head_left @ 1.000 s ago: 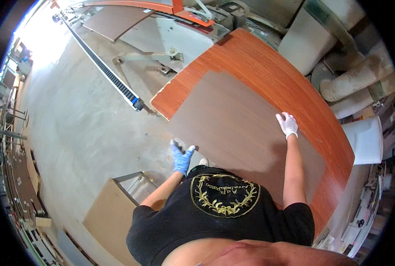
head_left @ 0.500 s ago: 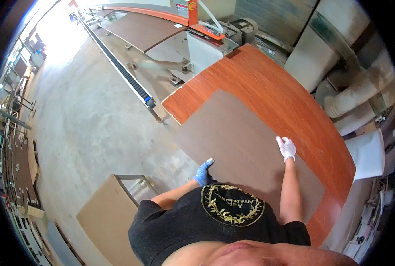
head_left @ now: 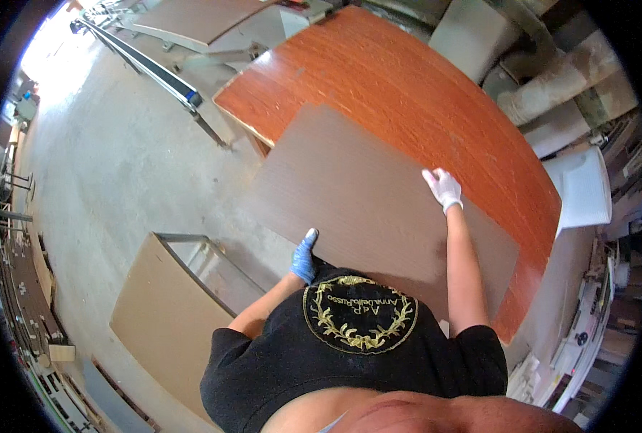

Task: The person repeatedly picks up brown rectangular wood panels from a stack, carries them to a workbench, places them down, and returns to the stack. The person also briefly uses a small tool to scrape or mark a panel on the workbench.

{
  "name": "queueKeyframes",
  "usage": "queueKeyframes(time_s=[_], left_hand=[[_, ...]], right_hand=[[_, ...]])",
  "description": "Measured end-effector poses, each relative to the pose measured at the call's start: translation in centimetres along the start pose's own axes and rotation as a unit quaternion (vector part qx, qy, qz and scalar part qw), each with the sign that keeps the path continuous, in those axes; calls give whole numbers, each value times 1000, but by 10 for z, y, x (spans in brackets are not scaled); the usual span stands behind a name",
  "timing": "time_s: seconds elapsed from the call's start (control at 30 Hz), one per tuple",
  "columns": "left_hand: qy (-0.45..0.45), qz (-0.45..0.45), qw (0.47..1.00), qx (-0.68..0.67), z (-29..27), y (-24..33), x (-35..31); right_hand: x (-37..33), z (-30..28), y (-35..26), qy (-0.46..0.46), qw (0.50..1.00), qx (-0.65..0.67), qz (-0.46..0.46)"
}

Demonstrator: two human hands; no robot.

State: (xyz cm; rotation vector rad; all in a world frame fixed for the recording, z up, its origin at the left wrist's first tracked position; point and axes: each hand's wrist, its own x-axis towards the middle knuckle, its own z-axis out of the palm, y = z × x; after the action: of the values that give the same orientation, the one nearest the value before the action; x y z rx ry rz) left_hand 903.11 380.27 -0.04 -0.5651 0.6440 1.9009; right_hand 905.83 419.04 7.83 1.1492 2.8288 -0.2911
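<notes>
A large flat brown wood-grain panel (head_left: 368, 184) lies partly over a reddish-brown tabletop (head_left: 407, 86), its near-left part jutting past the table's edge. My left hand (head_left: 304, 257), in a blue glove, holds the panel's near edge close to my body; its thumb lies on top and the other fingers are hidden below. On the opposite long edge is my right hand (head_left: 444, 189) in a white glove, its fingers curled over that edge.
A narrow roller conveyor (head_left: 148, 61) stands on the concrete floor at far left. Behind the table another brown panel (head_left: 198, 18) rests on a machine. A tan board (head_left: 166, 317) on a metal frame is at my left. Ducts (head_left: 559, 86) and a white bin (head_left: 581, 187) stand at right.
The panel has shifted toward my body with both hands on it, and more tabletop shows beyond its far edge. The whole view has also moved.
</notes>
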Motion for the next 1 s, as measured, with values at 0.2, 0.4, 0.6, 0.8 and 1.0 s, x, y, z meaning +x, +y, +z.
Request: queueKeyframes(time_s=[0.2,0.4,0.6,0.8,1.0], left_hand=[[8,23,998,59,-49,-22,17],[-5,122,981,154,-47,-14,10],[8,3,994,111,-73,-13,27],[26,-43,994,93,-34,-3,10],[-63,110,986,107,-17,-4,14]], right_hand=[[-22,-6,15,-42,999,-21,12],[-14,-47,9,-199,979,25,-17],[-9,-39,18,-212,975,72,-2],[-25,-52,11,-112,993,28,-12],[-61,-94,13,-50,999,12,6]])
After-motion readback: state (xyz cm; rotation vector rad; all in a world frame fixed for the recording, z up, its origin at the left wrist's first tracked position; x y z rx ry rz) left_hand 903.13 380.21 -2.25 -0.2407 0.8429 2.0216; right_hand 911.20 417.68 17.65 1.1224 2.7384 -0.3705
